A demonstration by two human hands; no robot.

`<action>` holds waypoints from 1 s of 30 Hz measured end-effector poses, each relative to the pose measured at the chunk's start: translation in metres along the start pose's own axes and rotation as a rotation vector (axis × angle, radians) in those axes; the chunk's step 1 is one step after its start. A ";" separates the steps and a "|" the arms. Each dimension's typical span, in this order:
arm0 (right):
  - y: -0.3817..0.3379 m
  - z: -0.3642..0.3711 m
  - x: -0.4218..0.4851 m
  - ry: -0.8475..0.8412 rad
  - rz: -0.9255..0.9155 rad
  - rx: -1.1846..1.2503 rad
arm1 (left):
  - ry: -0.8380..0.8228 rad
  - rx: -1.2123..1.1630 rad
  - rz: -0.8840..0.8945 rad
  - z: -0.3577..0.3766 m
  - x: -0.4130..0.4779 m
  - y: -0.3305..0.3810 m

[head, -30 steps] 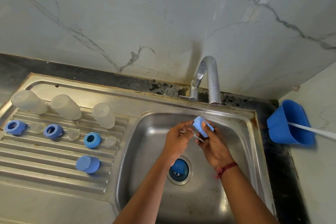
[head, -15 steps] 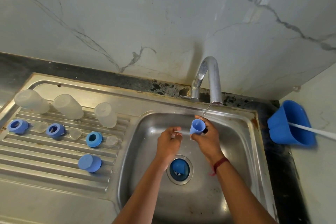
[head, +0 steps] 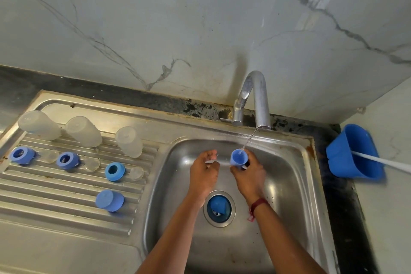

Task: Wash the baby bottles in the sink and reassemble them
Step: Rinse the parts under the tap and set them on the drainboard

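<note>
Mid-frame in the sink [head: 289, 184], the left hand [head: 204, 172] is seen curled, its contents not to be told. The right hand [head: 250, 176] is clamped round the blue cap [head: 238, 157], just turned mouth-up under the tap stream [head: 250, 139]: rinsing is judged underway.

Blue tub [head: 347, 158] w/ white stick [head: 383, 161].

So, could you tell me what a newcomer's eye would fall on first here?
Probably the right hand in the sink, holding a small blue cap under the thin stream from the tap. Next, the draining board on the left, with three clear bottles in a row and blue rings in front of them. Another blue cap lies over the drain.
</note>
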State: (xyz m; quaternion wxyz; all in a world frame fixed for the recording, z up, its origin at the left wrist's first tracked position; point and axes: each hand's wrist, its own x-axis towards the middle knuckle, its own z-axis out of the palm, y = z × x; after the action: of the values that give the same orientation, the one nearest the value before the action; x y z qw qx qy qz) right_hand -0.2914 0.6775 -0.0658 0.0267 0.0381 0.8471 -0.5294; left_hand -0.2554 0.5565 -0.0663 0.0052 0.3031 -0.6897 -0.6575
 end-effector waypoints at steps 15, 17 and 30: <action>0.028 -0.021 -0.043 -0.092 0.171 -0.165 | -0.070 0.039 -0.156 -0.024 -0.038 -0.039; 0.028 -0.025 -0.053 -0.080 0.157 -0.183 | -0.084 0.053 -0.178 -0.028 -0.046 -0.046; -0.005 -0.040 -0.094 0.028 0.094 -0.059 | -0.090 0.076 -0.093 -0.061 -0.095 -0.033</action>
State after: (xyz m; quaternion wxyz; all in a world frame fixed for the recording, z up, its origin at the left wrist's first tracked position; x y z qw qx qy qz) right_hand -0.1985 0.7079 -0.0359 0.0409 0.0843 0.8599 -0.5018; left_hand -0.1398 0.5435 -0.0505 -0.0679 0.3049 -0.6989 -0.6434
